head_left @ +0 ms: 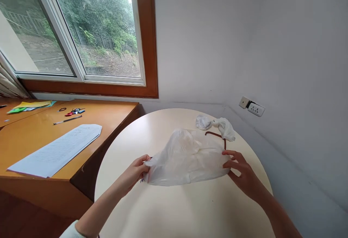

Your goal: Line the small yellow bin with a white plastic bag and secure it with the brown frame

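A crumpled white plastic bag [187, 161] is stretched sideways above the round cream table [174, 212]. My left hand [138, 169] pinches its left end between thumb and fingers. At the other end, my right hand [240, 171] has thumb and fingers closed on the bag's edge. Behind the bag, a bent brown strip [214, 134] shows in part; the bag hides the rest of it. Farther back on the table lie a bunched white plastic bag [225, 127] and a small crumpled whitish bundle [203, 122].
To the left is an orange-brown desk [114, 114] bearing papers [58, 151], a pen [67, 120], keys [76, 111] and coloured packets [32, 105]. A window [103, 27] is above the desk. The wall behind the table carries a socket [256, 109].
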A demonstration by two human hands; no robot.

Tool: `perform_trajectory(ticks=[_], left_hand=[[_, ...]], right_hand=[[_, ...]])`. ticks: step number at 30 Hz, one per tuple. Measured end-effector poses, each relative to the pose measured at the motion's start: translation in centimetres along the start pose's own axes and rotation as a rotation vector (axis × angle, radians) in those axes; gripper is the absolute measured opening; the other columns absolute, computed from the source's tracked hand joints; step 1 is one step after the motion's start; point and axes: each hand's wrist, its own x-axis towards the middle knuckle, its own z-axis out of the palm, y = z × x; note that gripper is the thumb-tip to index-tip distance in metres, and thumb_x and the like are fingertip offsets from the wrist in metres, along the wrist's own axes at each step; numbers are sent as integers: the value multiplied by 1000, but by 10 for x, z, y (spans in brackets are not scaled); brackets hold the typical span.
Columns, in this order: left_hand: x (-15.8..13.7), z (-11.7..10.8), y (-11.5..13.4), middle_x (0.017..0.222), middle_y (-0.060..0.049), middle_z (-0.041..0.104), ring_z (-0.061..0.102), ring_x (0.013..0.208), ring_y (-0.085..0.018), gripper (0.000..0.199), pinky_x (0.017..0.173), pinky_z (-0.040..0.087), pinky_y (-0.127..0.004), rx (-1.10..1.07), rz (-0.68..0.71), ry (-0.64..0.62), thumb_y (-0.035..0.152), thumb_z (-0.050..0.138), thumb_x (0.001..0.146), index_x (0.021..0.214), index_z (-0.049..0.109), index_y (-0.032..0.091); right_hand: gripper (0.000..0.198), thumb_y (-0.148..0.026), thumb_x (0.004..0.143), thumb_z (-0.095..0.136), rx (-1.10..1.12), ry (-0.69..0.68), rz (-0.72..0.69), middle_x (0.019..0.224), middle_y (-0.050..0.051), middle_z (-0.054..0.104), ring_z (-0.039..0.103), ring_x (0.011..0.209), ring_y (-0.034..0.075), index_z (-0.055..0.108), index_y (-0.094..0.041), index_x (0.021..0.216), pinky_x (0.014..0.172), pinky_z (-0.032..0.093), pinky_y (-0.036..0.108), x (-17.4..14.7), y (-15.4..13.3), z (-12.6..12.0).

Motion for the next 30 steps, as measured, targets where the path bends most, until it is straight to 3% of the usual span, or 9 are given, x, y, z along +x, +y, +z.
perform_trajectory(ticks=[2,4,7,10,13,15,19,23,30], left_hand=[[1,-5,-1,79,0,54,51,68,-13,14,61,41,-25,172,20,14,19,48,70,84,50,22],[1,-11,5,106,-5,54,54,95,-20,37,76,44,-32,300,58,11,20,50,71,107,46,28],[-4,-19,23,135,-7,36,30,129,-23,64,100,31,-42,366,163,-11,22,55,70,128,31,34],[-10,-14,42,143,-5,28,18,135,-22,68,106,21,-45,358,238,-72,29,56,74,134,24,37],[-8,8,50,145,-6,23,22,133,-26,77,102,30,-45,389,266,-105,36,61,73,137,19,36],[1,26,49,143,-9,27,36,125,-28,80,93,40,-41,394,285,-84,37,64,70,137,20,33],[27,50,46,113,-10,55,53,100,-27,50,77,47,-36,407,357,21,41,63,69,113,51,22],[47,57,52,85,-5,60,55,81,-21,25,67,44,-30,405,452,109,41,53,76,87,57,18],[82,65,60,67,2,52,48,62,-13,24,54,39,-23,243,469,254,41,49,77,73,51,18]], right_hand=[[21,-18,78,46,-42,-35,16,126,5,45,42,117,26,63,-29,87,90,43,45,0,0,9],[30,-16,78,43,-38,-28,46,131,4,41,36,123,25,61,-30,97,93,41,46,2,-1,14],[29,-19,79,40,42,122,126,130,5,42,36,124,25,59,-28,99,95,39,46,9,-3,16],[25,-32,83,42,234,278,234,126,8,46,41,121,24,54,-26,104,96,39,44,22,-8,16],[49,-45,80,49,442,235,324,134,10,41,38,124,24,39,-25,124,97,38,42,38,-15,18],[61,-48,75,56,524,156,358,135,11,40,38,125,24,36,-24,127,96,38,41,49,-20,22],[48,-49,72,58,676,18,438,106,10,61,57,99,25,52,-19,109,81,47,37,64,-28,30],[34,-47,74,53,739,119,466,84,5,63,59,77,21,55,-19,93,68,47,31,73,-28,38],[30,-46,75,48,789,286,530,83,5,59,54,72,18,52,-20,89,60,45,26,94,-28,51]])
